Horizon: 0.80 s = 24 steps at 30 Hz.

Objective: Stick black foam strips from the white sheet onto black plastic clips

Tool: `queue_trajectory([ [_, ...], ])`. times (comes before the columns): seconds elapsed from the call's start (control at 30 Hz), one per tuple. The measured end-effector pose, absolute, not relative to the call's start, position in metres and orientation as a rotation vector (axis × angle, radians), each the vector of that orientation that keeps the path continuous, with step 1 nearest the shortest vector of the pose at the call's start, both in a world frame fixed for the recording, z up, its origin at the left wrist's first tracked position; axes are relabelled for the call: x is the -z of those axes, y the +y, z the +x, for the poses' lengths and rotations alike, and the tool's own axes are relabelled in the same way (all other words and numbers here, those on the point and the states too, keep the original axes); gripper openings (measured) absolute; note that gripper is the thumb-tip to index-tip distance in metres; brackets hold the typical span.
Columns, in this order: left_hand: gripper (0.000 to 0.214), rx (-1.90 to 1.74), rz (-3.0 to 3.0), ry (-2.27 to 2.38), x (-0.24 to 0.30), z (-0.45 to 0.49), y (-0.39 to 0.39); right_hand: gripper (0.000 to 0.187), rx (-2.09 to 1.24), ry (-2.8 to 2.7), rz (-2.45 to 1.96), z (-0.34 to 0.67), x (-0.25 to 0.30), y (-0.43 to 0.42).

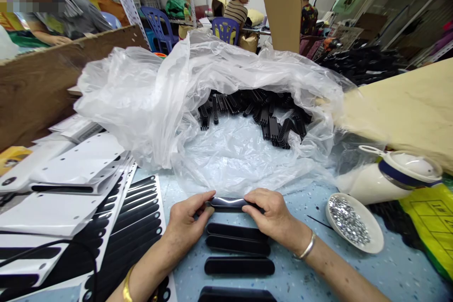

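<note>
Left hand (187,217) and right hand (274,212) clamped on opposite ends of one black strip (228,203), centre of frame, just below a clear plastic bag (148,104).

From where I stand: thumbs and fingers pinch the strip ends, strip roughly level; can't tell if it touches the blue table (191,259). More loose strips (239,265) lie below it, lower centre, two touching, one by itself, one cut off by the bottom edge. Bag sits open, small black pieces (272,127) piled inside, centre to upper centre. Lower right: white bowl (377,245) of shiny metal bits (348,219), white bottle (368,181) tilted just beside it. Lower left: sheets (141,207) with rows of black strips. Person in striped top (236,11), upper centre, well back.
</note>
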<state>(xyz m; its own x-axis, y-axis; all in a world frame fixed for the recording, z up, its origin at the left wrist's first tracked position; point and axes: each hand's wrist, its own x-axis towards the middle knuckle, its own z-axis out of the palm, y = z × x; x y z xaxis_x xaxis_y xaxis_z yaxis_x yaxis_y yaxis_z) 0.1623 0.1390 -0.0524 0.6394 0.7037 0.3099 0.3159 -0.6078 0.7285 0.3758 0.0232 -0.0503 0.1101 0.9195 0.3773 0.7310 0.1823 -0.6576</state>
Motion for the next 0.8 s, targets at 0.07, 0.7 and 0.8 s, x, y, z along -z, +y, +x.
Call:
queue_trajectory([
  [0.07,0.025,-0.790,2.250,0.701,0.052,0.162,0.140,0.009,-0.311,-1.652,-1.587,0.377,0.049,0.023],
  [0.7,0.022,-0.798,2.304,0.583,0.055,0.160,0.146,0.013,-0.530,-1.520,-1.498,0.387,0.054,0.021],
  [0.8,0.021,-0.799,2.296,0.583,0.053,0.161,0.146,0.014,-0.506,-1.551,-1.495,0.388,0.054,0.022],
])
